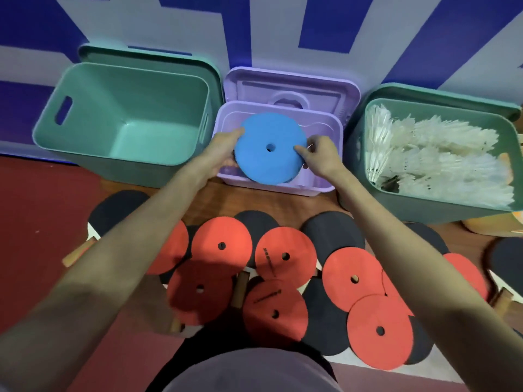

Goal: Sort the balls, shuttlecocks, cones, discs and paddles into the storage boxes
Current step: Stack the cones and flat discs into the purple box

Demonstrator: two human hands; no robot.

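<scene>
Head view: 2 bare arms reach forward over a scatter of red discs and paddles toward 3 boxes against a blue-and-white wall.
Blue disc (pixel 270 148): flat, round, small centre hole; held tilted over the purple box (pixel 325 182), partly inside its rim. A darker edge shows beneath it on the left, possibly more discs; cannot tell.
Left hand (pixel 223 149): grip clamped on the disc's left rim, fingers curled underneath.
Right hand (pixel 318 158): grip clamped on the right edge, thumb pressing the top face, fingers under.
Green box, left (pixel 121 120): nothing visible inside, lid propped behind it.
Green box, right (pixel 424 205): packed with white shuttlecocks (pixel 441 154).
Red discs (pixel 284 257): at least 7 lie overlapping on the floor just before the boxes, none sorted yet.
Paddles (pixel 331 234): dark faces and wooden handles lie among and under the red discs.
Handling: the disc looks thin, light and somewhat flexible, probably foam or rubber, so not fragile. Opposite-rim holds suit it; a pinch near the hole would also serve. It should lie flat in the box and stack well.
Progress: early to middle, judged from the pile still on the floor.
</scene>
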